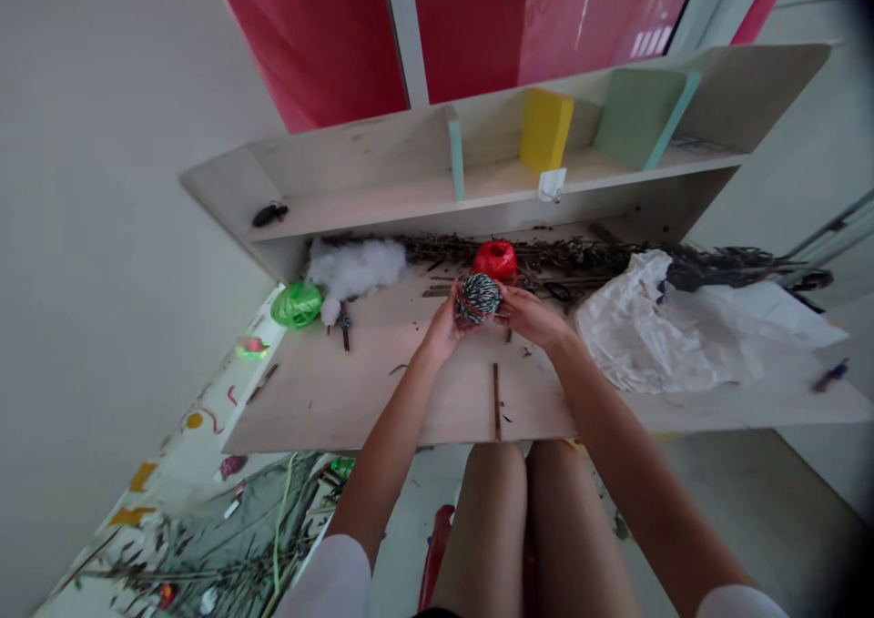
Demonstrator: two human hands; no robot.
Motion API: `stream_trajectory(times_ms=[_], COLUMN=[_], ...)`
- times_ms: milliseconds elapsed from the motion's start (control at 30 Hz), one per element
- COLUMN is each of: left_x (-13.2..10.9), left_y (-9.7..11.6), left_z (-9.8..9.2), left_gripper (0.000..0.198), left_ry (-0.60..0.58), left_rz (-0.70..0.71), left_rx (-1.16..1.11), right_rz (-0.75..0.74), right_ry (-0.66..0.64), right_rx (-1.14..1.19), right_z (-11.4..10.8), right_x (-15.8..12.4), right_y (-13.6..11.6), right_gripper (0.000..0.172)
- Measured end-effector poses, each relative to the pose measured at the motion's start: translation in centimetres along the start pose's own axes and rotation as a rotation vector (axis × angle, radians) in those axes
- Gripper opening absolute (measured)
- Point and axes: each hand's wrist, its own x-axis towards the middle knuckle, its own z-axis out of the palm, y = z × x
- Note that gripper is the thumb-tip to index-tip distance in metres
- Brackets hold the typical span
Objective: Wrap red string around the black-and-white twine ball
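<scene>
This looks like a plain room in a home, with a corner given over to handicraft. A pale wall (pixel 102 163) and a window frame (pixel 410 35) with red curtains (pixel 328 35) enclose a desk (pixel 320 400) with a built-in shelf (pixel 361 195). Craft supplies cover it: dry twigs (pixel 594 256), white fluff (pixel 359 268), and bundles of red string (pixel 496 259) and green string (pixel 296 307). More sticks (pixel 225 536) lie heaped beside the desk.
</scene>
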Motion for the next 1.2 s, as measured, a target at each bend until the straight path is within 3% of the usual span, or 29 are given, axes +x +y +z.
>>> stream_trajectory(times_ms=[100, 200, 433, 567, 667, 767, 933, 1200], left_x=[0.48, 0.62, 0.20, 0.30, 0.33, 0.40, 0.78, 0.36], left_y=[-0.50, -0.54, -0.14, -0.62, -0.94, -0.99, -0.86, -0.17], left_z=[-0.27, -0.56, -0.27, -0.20, -0.14, -0.10, -0.30, -0.39], left_gripper=[0.042, 0.043, 0.052, 0.046, 0.056, 0.058, 0.043, 0.046], left_ry=[0.166, 0.223, 0.126, 0.041, 0.065, 0.103, 0.041, -0.013], left_rz=[0.190, 0.270, 0.176, 0.194, 0.233, 0.219, 0.124, 0.067], left_rx=[0.155, 0.266, 0.338, 0.371, 0.363, 0.320, 0.208, 0.015], right_rz=[-0.002, 0.000, 0.014, 0.028, 0.036, 0.043, 0.036, 0.028], right_ry=[0.002, -0.008, -0.011, -0.024, -0.027, -0.044, -0.063, -0.044], right_rx=[-0.006, -0.005, 0.031, 0.038, 0.036, 0.028, 0.034, 0.085], right_z=[-0.24, -0.35, 0.04, 0.28, 0.44, 0.55, 0.40, -0.29], right_x=[0.15, 0.29, 0.02, -0.17, -0.23, -0.26, -0.17, 0.18], right_y=[0.11, 0.23, 0.01, -0.18, -0.26, -0.27, -0.16, 0.11], right_gripper=[0.029, 0.028, 0.033, 0.034, 0.035, 0.036, 0.033, 0.028])
